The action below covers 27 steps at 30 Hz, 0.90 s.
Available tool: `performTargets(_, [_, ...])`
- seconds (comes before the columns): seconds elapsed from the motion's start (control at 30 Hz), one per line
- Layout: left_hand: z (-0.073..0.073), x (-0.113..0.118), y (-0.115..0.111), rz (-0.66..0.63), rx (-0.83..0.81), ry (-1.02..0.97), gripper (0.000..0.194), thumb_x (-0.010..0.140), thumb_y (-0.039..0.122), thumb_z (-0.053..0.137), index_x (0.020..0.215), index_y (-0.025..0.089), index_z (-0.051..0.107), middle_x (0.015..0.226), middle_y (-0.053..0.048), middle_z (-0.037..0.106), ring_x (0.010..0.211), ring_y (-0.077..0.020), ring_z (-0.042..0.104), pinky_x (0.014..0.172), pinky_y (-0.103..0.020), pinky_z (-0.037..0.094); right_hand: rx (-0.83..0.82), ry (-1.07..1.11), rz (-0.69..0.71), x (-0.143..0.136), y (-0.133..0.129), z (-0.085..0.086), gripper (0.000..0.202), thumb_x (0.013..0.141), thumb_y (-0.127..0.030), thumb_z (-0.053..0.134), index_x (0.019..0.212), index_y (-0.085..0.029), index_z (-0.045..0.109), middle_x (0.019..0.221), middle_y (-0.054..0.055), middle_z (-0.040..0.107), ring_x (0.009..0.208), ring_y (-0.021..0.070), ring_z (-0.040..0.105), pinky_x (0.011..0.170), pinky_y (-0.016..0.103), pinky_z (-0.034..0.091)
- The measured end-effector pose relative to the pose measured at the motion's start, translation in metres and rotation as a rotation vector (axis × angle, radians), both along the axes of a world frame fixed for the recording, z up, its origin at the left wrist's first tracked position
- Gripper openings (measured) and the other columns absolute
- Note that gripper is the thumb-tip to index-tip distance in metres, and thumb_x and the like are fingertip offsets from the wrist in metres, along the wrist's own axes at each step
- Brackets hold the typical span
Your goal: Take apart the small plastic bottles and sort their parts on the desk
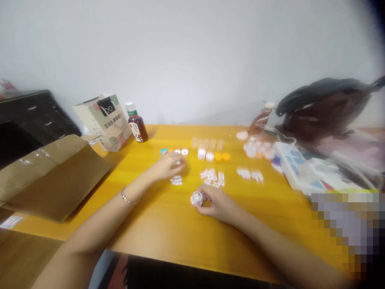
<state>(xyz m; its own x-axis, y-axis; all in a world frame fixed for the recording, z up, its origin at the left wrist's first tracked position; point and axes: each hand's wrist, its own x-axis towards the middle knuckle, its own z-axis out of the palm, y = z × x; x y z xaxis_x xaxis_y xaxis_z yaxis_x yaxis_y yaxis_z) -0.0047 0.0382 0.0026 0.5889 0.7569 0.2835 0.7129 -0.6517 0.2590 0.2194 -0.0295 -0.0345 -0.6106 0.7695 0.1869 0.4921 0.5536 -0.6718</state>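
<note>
My right hand (215,202) holds a small round clear-and-white container (197,198) between thumb and fingers, low over the yellow table (156,228). My left hand (170,164) hovers with bent fingers over a small white disc (178,163); whether it grips anything is blurred. Just below it lies a group of several small white discs (176,180). White patterned pieces (212,177) are spread beyond my right hand, with more white pieces (250,175) farther right. Behind them stand white round parts (201,153), orange discs (222,157) and faint clear cups (207,143). A teal lid (164,151) is behind my left hand.
An open cardboard box (60,176) occupies the left side. Behind it are a paper bag (108,122) and a dark red bottle (137,126). On the right are pale round pieces (258,148), another bottle (261,118), a white-blue box (296,164) and a dark bag (325,108).
</note>
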Motion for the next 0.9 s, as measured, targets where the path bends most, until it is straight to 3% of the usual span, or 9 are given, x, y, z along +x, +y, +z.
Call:
performTargets(0.1, [0.003, 0.008, -0.03, -0.262, -0.179, -0.012, 0.028, 0.075, 0.038, 0.058, 0.098, 0.021, 0.057, 0.094, -0.002, 0.061, 0.088, -0.0164, 0.052, 0.083, -0.03, 0.033, -0.01, 0.021, -0.028, -0.001, 0.0, -0.003, 0.01, 0.07, -0.025, 0.057, 0.073, -0.02, 0.049, 0.064, -0.002, 0.052, 0.058, 0.011, 0.045, 0.053, 0.022, 0.036])
performTargets(0.17, [-0.002, 0.016, -0.045, -0.299, -0.226, 0.002, 0.036, 0.068, 0.043, 0.064, 0.095, 0.02, 0.057, 0.089, -0.002, 0.06, 0.084, -0.017, 0.052, 0.08, -0.03, 0.034, -0.028, 0.036, -0.034, -0.001, 0.001, -0.004, 0.012, 0.07, -0.026, 0.058, 0.073, -0.02, 0.048, 0.061, -0.004, 0.049, 0.055, 0.0099, 0.043, 0.051, 0.021, 0.034])
performTargets(0.5, [-0.055, 0.049, -0.063, -0.056, -0.246, -0.181, 0.03, 0.066, 0.039, 0.064, 0.072, 0.018, 0.044, 0.072, 0.0, 0.051, 0.066, -0.0137, 0.046, 0.057, -0.024, 0.032, -0.129, 0.03, -0.073, 0.004, 0.0, -0.002, 0.026, 0.069, -0.035, 0.062, 0.079, -0.022, 0.041, 0.061, -0.006, 0.049, 0.052, 0.0095, 0.044, 0.049, 0.02, 0.033])
performTargets(0.6, [-0.061, 0.054, -0.069, 0.038, -0.199, -0.174, 0.032, 0.062, 0.037, 0.066, 0.07, 0.018, 0.041, 0.07, 0.001, 0.05, 0.063, -0.0137, 0.044, 0.055, -0.024, 0.029, -0.012, -0.086, -0.194, 0.003, -0.002, 0.001, 0.038, 0.062, -0.046, 0.066, 0.073, -0.022, 0.039, 0.057, -0.006, 0.046, 0.048, 0.0103, 0.041, 0.045, 0.021, 0.029])
performTargets(0.7, [-0.062, 0.057, -0.072, 0.072, -0.191, -0.198, 0.034, 0.061, 0.04, 0.066, 0.069, 0.018, 0.041, 0.068, 0.001, 0.05, 0.062, -0.014, 0.045, 0.055, -0.024, 0.029, 0.104, -0.227, -0.247, -0.001, -0.004, 0.003, 0.037, 0.066, -0.051, 0.06, 0.061, -0.021, 0.038, 0.051, -0.004, 0.047, 0.045, 0.0106, 0.04, 0.044, 0.022, 0.023])
performTargets(0.8, [-0.062, 0.059, -0.072, 0.076, -0.197, -0.225, 0.037, 0.062, 0.047, 0.064, 0.066, 0.018, 0.041, 0.065, 0.001, 0.05, 0.062, -0.014, 0.045, 0.056, -0.025, 0.03, 0.113, -0.278, -0.238, -0.003, -0.005, 0.003, 0.036, 0.071, -0.049, 0.055, 0.056, -0.02, 0.04, 0.052, -0.002, 0.051, 0.046, 0.0108, 0.044, 0.044, 0.022, 0.021])
performTargets(0.9, [-0.063, 0.059, -0.069, 0.069, -0.233, -0.236, 0.035, 0.059, 0.042, 0.067, 0.065, 0.018, 0.042, 0.063, 0.002, 0.05, 0.059, -0.0122, 0.044, 0.054, -0.023, 0.03, 0.081, -0.309, -0.24, -0.005, -0.006, 0.003, 0.033, 0.072, -0.048, 0.054, 0.058, -0.02, 0.044, 0.055, -0.001, 0.056, 0.048, 0.0113, 0.047, 0.045, 0.022, 0.022])
